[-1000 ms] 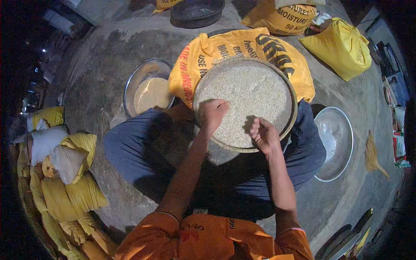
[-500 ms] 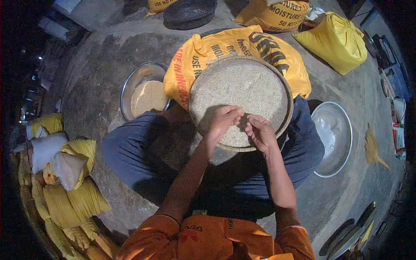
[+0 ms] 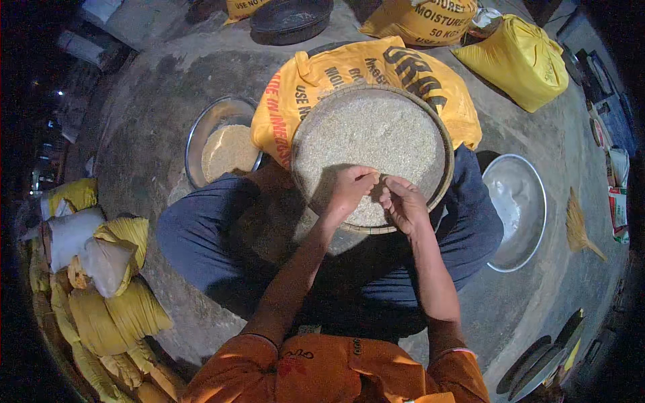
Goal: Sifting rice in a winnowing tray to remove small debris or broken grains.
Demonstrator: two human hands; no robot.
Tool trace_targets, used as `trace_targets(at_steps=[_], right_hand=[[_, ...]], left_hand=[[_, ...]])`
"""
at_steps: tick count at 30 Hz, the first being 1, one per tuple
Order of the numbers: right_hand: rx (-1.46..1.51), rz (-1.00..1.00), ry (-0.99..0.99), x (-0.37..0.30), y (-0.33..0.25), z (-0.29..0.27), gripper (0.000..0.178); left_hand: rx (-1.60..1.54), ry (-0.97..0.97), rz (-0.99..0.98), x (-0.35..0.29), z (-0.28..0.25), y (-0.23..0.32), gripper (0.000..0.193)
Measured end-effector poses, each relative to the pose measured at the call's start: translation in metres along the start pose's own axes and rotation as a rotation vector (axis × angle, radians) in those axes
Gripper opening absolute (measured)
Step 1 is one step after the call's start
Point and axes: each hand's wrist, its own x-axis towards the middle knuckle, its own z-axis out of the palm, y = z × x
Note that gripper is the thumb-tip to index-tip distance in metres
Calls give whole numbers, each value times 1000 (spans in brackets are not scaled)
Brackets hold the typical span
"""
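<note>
A round woven tray [image 3: 440,201] with a raised rim rests before me at my crossed legs, its near edge by my lap. Pale grain [image 3: 376,131] covers most of its bottom. Over the near part of the grain, my left hand [image 3: 353,191] is closed with thumb and forefinger pinched. Close beside it, my right hand [image 3: 404,205] is closed too, its fingers curled and thumb against the forefinger. Whatever the fingertips pinch is too small to make out. A shadow falls on the grain by the left hand.
Under the tray's far side spreads an orange printed sack [image 3: 279,117]. To the left stands a metal basin [image 3: 195,144] of brownish grain; to the right, a wide metal basin [image 3: 527,232]. A yellow sack [image 3: 527,64], a black pan [image 3: 292,23], a hand broom [image 3: 578,225] and piled bags [image 3: 117,312] lie around.
Both hands stay over the near part of the tray. The left fingers have shifted slightly and curl a little more. The whole view has moved very slightly.
</note>
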Motion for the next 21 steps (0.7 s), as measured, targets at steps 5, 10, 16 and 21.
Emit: trace_targets(at_steps=[5, 10, 16, 21], right_hand=[[-1, 19, -14, -1, 2, 2, 14], [-64, 19, -17, -3, 3, 4, 13], [13, 27, -8, -1, 5, 3, 14], [113, -1, 8, -11, -8, 4, 9]], left_hand=[[373, 109, 224, -7, 11, 2, 16], [529, 186, 302, -13, 24, 0, 12], [584, 144, 573, -14, 14, 5, 10], [1119, 233, 622, 35, -56, 3, 11]])
